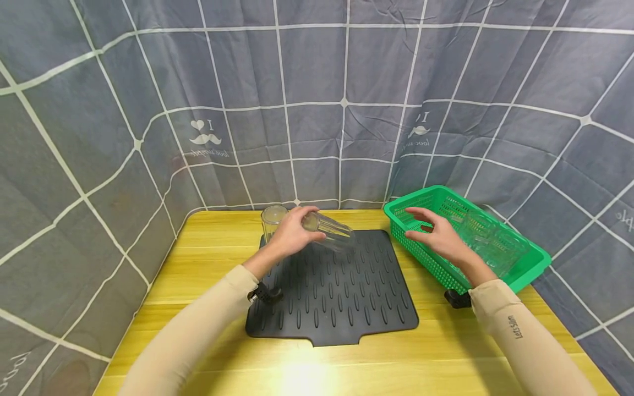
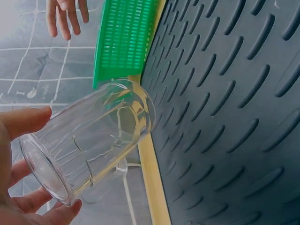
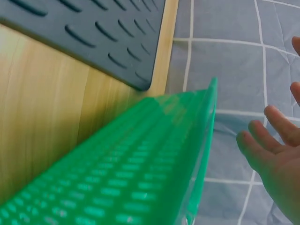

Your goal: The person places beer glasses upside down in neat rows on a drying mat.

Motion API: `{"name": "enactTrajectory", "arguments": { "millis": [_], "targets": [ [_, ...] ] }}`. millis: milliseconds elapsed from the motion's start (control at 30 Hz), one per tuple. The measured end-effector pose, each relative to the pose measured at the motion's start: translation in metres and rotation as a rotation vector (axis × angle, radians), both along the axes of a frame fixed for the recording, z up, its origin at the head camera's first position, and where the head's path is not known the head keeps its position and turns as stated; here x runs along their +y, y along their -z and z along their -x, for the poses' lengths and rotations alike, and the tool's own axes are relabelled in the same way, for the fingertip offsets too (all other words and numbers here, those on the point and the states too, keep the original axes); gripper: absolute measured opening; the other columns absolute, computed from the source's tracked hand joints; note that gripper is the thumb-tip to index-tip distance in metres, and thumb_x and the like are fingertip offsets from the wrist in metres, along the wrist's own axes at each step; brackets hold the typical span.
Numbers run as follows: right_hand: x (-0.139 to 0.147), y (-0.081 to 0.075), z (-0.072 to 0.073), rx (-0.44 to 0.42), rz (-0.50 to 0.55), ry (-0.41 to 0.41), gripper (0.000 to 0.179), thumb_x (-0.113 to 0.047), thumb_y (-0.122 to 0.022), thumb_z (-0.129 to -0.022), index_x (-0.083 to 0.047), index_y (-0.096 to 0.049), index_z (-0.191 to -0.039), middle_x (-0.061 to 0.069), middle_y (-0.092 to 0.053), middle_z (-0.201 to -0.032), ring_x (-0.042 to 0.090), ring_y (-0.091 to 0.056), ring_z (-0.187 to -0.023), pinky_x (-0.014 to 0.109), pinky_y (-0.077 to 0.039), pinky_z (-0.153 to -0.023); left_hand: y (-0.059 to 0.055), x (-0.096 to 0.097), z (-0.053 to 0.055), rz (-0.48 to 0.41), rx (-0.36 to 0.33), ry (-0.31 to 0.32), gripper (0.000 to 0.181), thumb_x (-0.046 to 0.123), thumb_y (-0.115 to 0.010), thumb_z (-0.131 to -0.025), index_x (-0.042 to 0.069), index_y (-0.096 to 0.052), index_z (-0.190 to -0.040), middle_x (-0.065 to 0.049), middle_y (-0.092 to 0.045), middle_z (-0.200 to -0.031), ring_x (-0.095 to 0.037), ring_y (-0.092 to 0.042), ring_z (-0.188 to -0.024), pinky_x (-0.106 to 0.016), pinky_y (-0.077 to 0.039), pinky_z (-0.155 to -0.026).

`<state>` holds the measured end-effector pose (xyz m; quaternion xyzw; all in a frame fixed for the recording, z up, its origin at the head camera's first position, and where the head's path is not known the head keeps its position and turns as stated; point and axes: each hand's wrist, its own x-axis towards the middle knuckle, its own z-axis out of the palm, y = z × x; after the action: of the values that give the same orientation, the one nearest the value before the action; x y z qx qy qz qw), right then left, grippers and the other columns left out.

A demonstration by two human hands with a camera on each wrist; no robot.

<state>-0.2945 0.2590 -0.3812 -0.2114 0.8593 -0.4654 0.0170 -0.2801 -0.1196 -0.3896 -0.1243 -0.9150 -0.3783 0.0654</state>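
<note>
My left hand (image 1: pixel 293 234) grips a clear drinking glass (image 2: pixel 89 140) near its base, fingers and thumb around it. The glass is tilted over the dark ribbed mat (image 1: pixel 337 297), its open end toward the right. Behind that hand another clear glass (image 1: pixel 272 217) stands at the mat's back left corner, partly covered by the hand. Above the green basket (image 1: pixel 416 250) hovers my right hand (image 1: pixel 440 235), fingers spread and loosely bent, nothing between them. Several clear glasses (image 1: pixel 495 242) lie in the basket's right part, beneath and beside the right forearm.
A light wooden table (image 1: pixel 213 286) carries the mat and the basket. A grey curtain with white grid lines (image 1: pixel 317 132) hangs close behind the table and along both sides. The basket's perforated wall (image 3: pixel 126 173) rises beside the mat's right edge.
</note>
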Motion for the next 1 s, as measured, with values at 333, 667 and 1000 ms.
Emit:
{"name": "enactTrajectory", "arguments": {
  "millis": [333, 667, 1000],
  "targets": [
    [0.021, -0.008, -0.008, 0.126, -0.19, 0.062, 0.061, -0.028, -0.071, -0.095, -0.013, -0.047, -0.149, 0.017, -0.043, -0.153, 0.043, -0.037, -0.142, 0.061, -0.034, -0.112, -0.012, -0.004, 0.011, 0.07, 0.021, 0.003, 0.067, 0.032, -0.083, -0.081, 0.019, -0.058, -0.141, -0.009, -0.054, -0.145, -0.035, -0.042, -0.143, -0.055, -0.038, -0.113],
    [0.046, -0.009, -0.017, 0.22, -0.367, 0.129, 0.061, -0.029, -0.073, -0.093, -0.009, -0.05, -0.146, 0.024, -0.043, -0.152, 0.051, -0.032, -0.142, 0.073, -0.028, -0.105, -0.019, -0.009, 0.02, 0.142, 0.0, -0.014, 0.067, 0.034, -0.081, -0.081, 0.022, -0.057, -0.143, -0.012, -0.052, -0.143, -0.038, -0.045, -0.137, -0.057, -0.042, -0.108],
    [0.073, 0.0, -0.026, 0.303, -0.457, 0.182, 0.055, -0.025, -0.071, -0.094, -0.004, -0.053, -0.141, 0.028, -0.045, -0.147, 0.057, -0.036, -0.133, 0.076, -0.03, -0.099, -0.022, -0.009, 0.026, 0.185, -0.026, -0.021, 0.067, 0.03, -0.081, -0.082, 0.02, -0.056, -0.143, -0.015, -0.051, -0.145, -0.041, -0.042, -0.136, -0.057, -0.042, -0.107]
  ]
}}
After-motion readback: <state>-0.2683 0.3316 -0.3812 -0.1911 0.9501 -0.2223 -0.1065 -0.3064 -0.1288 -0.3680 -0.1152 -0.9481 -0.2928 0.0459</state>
